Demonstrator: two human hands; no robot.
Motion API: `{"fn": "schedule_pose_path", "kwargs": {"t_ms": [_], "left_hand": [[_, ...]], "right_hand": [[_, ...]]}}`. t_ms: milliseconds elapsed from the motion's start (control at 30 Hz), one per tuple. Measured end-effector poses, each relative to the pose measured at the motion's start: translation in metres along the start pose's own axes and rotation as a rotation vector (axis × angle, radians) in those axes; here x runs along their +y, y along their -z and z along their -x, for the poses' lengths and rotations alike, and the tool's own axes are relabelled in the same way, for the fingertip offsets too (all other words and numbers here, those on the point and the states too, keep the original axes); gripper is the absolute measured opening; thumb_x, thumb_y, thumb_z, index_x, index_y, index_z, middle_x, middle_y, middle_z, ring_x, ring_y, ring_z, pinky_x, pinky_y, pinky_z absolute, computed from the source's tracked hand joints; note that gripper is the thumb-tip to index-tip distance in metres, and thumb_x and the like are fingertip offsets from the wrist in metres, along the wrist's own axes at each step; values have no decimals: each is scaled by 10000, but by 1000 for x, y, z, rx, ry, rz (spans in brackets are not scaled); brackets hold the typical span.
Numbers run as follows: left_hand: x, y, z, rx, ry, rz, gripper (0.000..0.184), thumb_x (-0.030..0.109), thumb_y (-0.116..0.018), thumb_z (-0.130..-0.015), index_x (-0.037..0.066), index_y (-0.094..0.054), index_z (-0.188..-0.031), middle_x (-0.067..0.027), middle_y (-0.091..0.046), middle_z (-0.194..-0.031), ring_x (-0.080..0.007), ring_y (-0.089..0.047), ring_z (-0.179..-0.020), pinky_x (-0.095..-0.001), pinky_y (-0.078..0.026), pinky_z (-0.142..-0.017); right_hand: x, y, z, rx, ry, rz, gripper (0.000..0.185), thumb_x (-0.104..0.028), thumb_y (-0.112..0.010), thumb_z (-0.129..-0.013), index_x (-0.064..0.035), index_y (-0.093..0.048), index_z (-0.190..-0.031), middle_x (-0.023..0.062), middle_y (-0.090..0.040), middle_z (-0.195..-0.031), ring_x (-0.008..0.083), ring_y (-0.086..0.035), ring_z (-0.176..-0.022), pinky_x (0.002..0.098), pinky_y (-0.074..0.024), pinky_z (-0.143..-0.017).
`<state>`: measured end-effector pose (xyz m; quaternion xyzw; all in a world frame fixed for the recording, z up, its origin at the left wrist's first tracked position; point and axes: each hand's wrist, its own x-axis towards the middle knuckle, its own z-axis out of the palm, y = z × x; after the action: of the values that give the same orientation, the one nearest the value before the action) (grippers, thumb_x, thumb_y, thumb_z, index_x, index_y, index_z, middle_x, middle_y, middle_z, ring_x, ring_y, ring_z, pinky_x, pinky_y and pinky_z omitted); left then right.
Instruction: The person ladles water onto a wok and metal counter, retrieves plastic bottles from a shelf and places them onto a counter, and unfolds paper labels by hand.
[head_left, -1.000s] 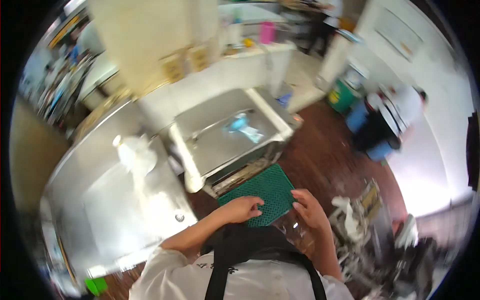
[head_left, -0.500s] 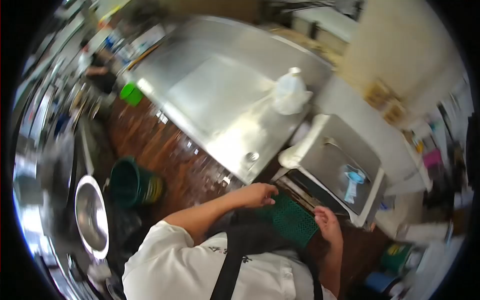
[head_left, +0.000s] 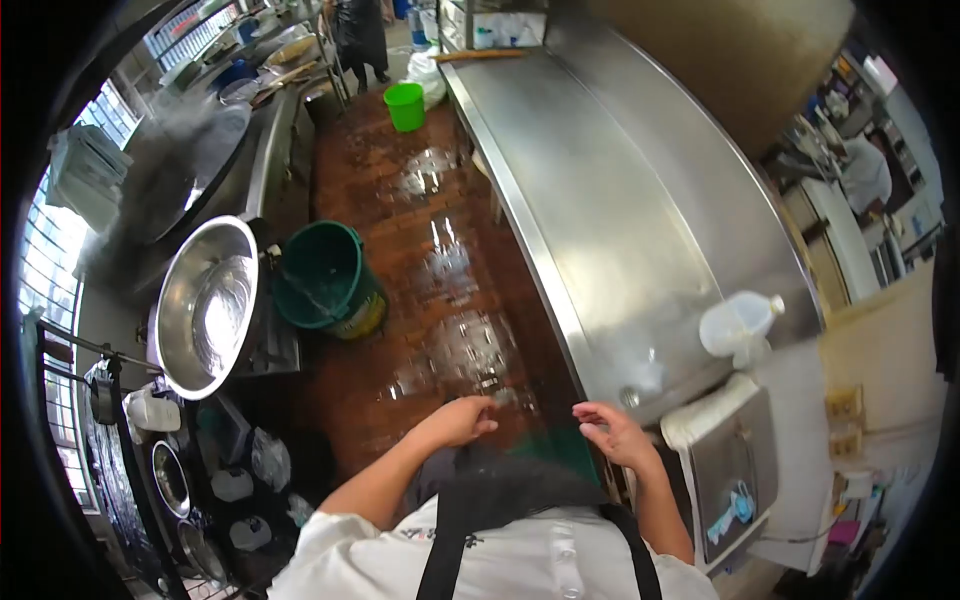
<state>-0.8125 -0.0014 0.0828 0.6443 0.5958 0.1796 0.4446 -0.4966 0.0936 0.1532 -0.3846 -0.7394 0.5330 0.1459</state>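
Observation:
My left hand (head_left: 460, 421) hangs in front of my waist, over the wet floor, with its fingers loosely bent and nothing held. To its right, my right hand (head_left: 612, 435) is raised with fingers stretched and thumb apart, also holding nothing. It is nearest the near corner of a long stainless steel counter (head_left: 610, 230). A green mesh surface (head_left: 556, 448) shows low between the hands, partly hidden by my apron. On the counter's near end lies a translucent plastic jug (head_left: 738, 324).
The wet brown tile floor (head_left: 400, 345) runs between counter and stoves. At left are a dark green bucket (head_left: 322, 278), a large steel bowl (head_left: 207, 308) and a steaming wok (head_left: 205, 165). A bright green bucket (head_left: 405, 107) stands near a person (head_left: 358, 40). A blue mask (head_left: 733, 512) lies right.
My view has turned left along the aisle. My left hand has moved away from the green mesh, and both hands now hang apart before me, still empty.

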Motion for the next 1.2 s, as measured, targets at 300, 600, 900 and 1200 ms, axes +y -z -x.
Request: {"fn": "schedule_pose_path", "kwargs": {"t_ms": [300,600,900,1200], "left_hand": [[-63,204,-3,291,212,69,341,206,-691,-877,23,-641,-1160,-157,-671,-891,-336,-652,-877,-424,-514,-800],[-95,299,-120,212,26,39,407,240,-701,-886,36,-621,-1229,-154,-676,-982,-323,-653,-912,-410,-517,-827],[-111,440,-195,352,341,193,371,200,-697,-908,37,-624,-1234,-92,-666,-897,-199,-630,-812,-332,-512,-770],[-236,534,-254,381,484,198,376,212,-708,-891,13,-634,-1200,-120,-691,-877,-262,-661,-805,-370,-519,-759]], "right_hand": [[-74,-38,-213,-231,97,165,310,-131,-657,-941,-55,-614,-1238,118,-650,-1147,263,-645,-1064,348,-516,-917],[-55,-5,-374,-287,-34,122,326,-159,-653,-952,-55,-608,-1258,124,-654,-1183,250,-647,-1077,361,-516,-940],[-115,59,-599,-339,187,257,324,-155,-639,-955,-61,-597,-1263,132,-654,-1162,258,-644,-1084,361,-515,-930],[-211,11,-815,-512,406,221,316,-173,-628,-965,-52,-599,-1255,128,-638,-1132,275,-646,-1058,364,-514,-920]]}}
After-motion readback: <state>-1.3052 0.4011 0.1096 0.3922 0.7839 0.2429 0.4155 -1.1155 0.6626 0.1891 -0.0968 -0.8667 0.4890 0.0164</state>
